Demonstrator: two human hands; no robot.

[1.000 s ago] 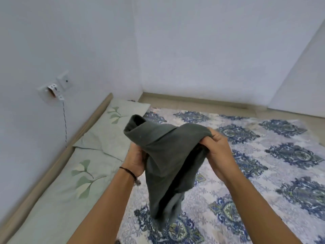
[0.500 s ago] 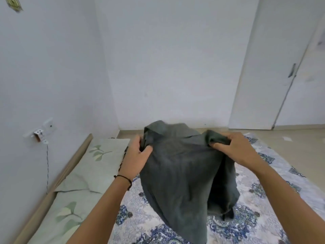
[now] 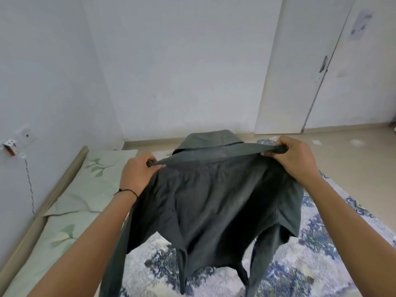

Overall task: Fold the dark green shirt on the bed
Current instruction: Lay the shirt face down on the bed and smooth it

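The dark green shirt [image 3: 214,198] hangs spread out in the air above the bed [image 3: 321,264], its collar flopped away from me at the top. My left hand [image 3: 137,174] pinches the left shoulder seam. My right hand [image 3: 297,159] grips the right shoulder, held a little higher. The cloth is stretched taut between them. The body and both sleeves hang down toward the blue patterned sheet, and the lower hem nearly reaches it.
Two pale green pillows with leaf prints [image 3: 100,179] lie along the bed's left side against a wooden rail [image 3: 42,211]. A wall socket with a dangling cord [image 3: 12,146] is on the left wall. White doors [image 3: 321,71] stand at the back right, with bare floor beyond the bed.
My hands have moved apart and pulled the bunched shirt open by its shoulders. My view has tilted upward toward the wall and doors.
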